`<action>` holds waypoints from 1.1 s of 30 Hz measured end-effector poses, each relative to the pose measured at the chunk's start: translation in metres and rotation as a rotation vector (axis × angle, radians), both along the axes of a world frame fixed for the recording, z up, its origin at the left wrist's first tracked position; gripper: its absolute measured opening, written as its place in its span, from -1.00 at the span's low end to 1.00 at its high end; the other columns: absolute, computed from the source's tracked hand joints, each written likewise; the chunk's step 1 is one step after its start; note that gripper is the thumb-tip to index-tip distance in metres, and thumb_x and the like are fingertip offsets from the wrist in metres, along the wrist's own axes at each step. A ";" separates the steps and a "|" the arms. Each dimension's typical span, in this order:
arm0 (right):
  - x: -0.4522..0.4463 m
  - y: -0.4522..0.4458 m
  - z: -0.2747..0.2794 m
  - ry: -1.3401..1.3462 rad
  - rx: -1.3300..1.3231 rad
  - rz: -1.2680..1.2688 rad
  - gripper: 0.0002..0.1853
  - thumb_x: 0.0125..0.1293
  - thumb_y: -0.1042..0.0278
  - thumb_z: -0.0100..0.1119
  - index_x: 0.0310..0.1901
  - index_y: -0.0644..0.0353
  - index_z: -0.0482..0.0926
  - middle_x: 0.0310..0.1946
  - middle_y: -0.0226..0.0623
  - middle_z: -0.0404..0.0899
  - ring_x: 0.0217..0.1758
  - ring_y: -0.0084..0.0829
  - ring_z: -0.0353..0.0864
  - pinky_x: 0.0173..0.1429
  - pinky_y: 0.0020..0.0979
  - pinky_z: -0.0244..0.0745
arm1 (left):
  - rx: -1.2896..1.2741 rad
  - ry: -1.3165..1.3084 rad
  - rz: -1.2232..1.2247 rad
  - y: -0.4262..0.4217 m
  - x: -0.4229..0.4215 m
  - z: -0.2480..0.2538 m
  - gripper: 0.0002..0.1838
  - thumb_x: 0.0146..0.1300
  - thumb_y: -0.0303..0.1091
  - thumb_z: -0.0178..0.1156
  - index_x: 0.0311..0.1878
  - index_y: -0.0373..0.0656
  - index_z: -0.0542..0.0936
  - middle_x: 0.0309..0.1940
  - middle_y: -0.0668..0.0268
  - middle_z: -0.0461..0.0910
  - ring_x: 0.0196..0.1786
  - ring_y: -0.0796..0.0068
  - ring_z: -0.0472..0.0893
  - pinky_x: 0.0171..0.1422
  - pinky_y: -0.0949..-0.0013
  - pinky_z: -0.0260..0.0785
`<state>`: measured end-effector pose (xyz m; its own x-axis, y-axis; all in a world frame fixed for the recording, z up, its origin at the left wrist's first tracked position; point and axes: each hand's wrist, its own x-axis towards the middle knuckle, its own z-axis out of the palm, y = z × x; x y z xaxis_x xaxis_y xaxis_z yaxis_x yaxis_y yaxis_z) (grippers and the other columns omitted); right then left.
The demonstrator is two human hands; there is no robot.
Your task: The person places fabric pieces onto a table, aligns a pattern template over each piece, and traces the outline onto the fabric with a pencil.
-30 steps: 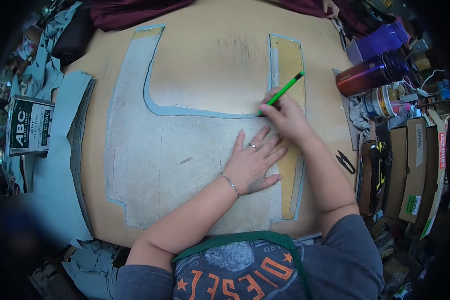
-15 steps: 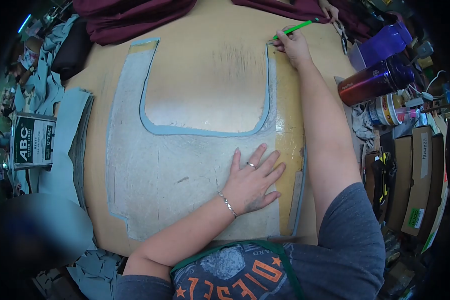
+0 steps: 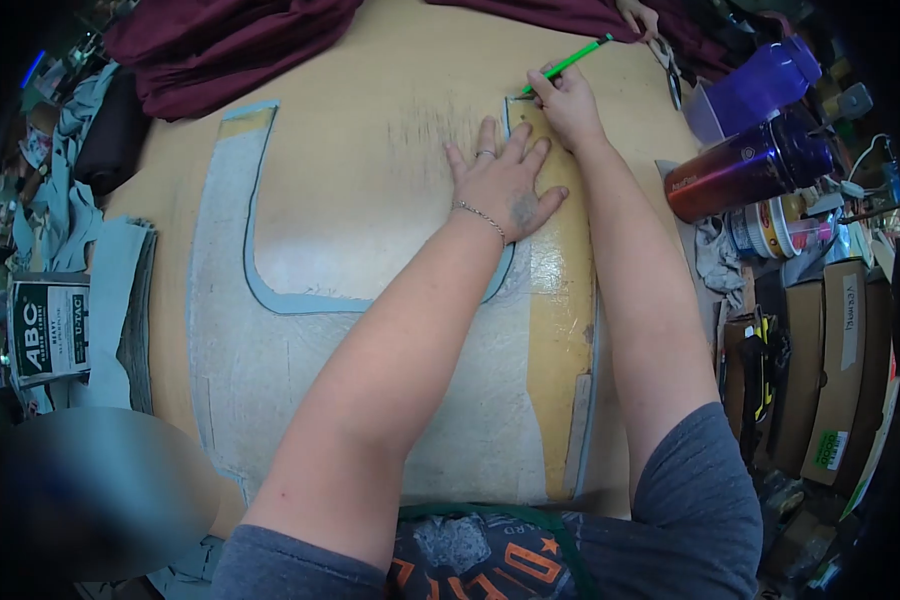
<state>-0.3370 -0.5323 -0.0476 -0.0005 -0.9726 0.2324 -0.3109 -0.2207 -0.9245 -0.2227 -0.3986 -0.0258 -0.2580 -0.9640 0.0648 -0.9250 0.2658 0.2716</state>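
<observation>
A large U-shaped pattern piece (image 3: 440,400), pale grey with a yellow taped strip (image 3: 560,290) down its right side, lies flat on the table. Light blue material (image 3: 315,303) shows from under it along the inner curve. My left hand (image 3: 500,180) is open, fingers spread and palm down on the pattern's upper right arm. Pinched in my right hand (image 3: 570,110) is a green pencil (image 3: 582,53), tilted, with its tip at the top edge of that arm.
Maroon fabric (image 3: 230,50) lies along the far edge. Another person's hand (image 3: 638,18) is near scissors (image 3: 667,65). A purple bottle (image 3: 760,90), a dark tumbler (image 3: 740,168) and cardboard boxes (image 3: 835,370) stand right. Light blue sheets (image 3: 120,310) and an ABC tin (image 3: 50,330) are left.
My left hand has moved up from the pattern's lower middle to its upper right arm. My right hand keeps the pencil at the top corner. The view has shifted slightly.
</observation>
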 end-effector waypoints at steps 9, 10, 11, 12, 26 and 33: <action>-0.039 0.006 0.003 0.049 -0.051 -0.023 -0.80 0.19 0.30 0.11 -0.27 0.24 0.40 -0.50 -0.36 0.48 -0.47 -0.57 0.43 -0.37 -0.54 0.33 | -0.040 0.017 0.016 -0.002 -0.001 -0.005 -0.31 0.10 0.23 -0.12 0.27 0.13 0.18 0.33 0.35 0.01 0.39 0.10 -0.13 0.25 -0.36 -0.29; -0.042 0.010 0.010 0.088 -0.031 -0.025 -0.80 0.19 0.29 0.10 -0.28 0.24 0.40 -0.49 -0.35 0.49 -0.45 -0.56 0.44 -0.36 -0.53 0.34 | -0.044 0.017 0.016 -0.001 -0.002 -0.005 -0.31 0.10 0.23 -0.11 0.27 0.13 0.19 0.33 0.35 0.01 0.39 0.10 -0.13 0.25 -0.36 -0.28; -0.033 0.011 0.011 0.258 -0.072 -0.050 -0.79 0.20 0.29 0.09 -0.29 0.26 0.41 -0.48 -0.35 0.50 -0.42 -0.54 0.45 -0.31 -0.50 0.35 | -0.043 0.017 0.012 -0.001 -0.002 -0.005 -0.31 0.10 0.23 -0.11 0.27 0.13 0.19 0.33 0.35 0.01 0.39 0.10 -0.13 0.25 -0.36 -0.28; -0.022 0.011 0.015 0.281 -0.080 -0.049 -0.77 0.18 0.27 0.09 -0.27 0.27 0.42 -0.44 -0.29 0.52 -0.39 -0.46 0.49 -0.26 -0.46 0.37 | -0.044 0.015 0.012 -0.001 -0.002 -0.004 -0.31 0.10 0.23 -0.11 0.27 0.13 0.19 0.33 0.35 0.01 0.39 0.11 -0.13 0.25 -0.36 -0.28; -0.072 0.022 -0.019 -0.141 -0.234 -0.205 -0.82 0.16 0.38 0.14 -0.29 0.28 0.40 -0.52 -0.29 0.52 -0.45 -0.52 0.53 -0.32 -0.49 0.43 | 0.149 -0.273 -0.209 -0.018 -0.007 0.027 -0.13 -0.02 0.32 0.00 0.31 0.02 0.10 0.32 0.29 0.02 0.37 0.16 0.00 0.28 -0.14 -0.04; -0.054 0.057 0.005 0.286 -0.226 -0.268 -0.80 0.15 0.24 0.11 -0.30 0.19 0.44 -0.46 -0.11 0.54 -0.36 -0.13 0.55 -0.25 -0.29 0.43 | 0.329 -0.423 -0.282 -0.024 -0.025 0.059 0.09 -0.26 0.41 0.17 0.31 -0.03 0.09 0.25 0.15 0.11 0.31 0.04 0.11 0.20 0.02 0.22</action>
<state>-0.3911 -0.4755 -0.0431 -0.1501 -0.8717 0.4665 -0.6202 -0.2844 -0.7311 -0.2481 -0.4223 0.0335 -0.4450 -0.8066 -0.3891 -0.8767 0.4810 0.0054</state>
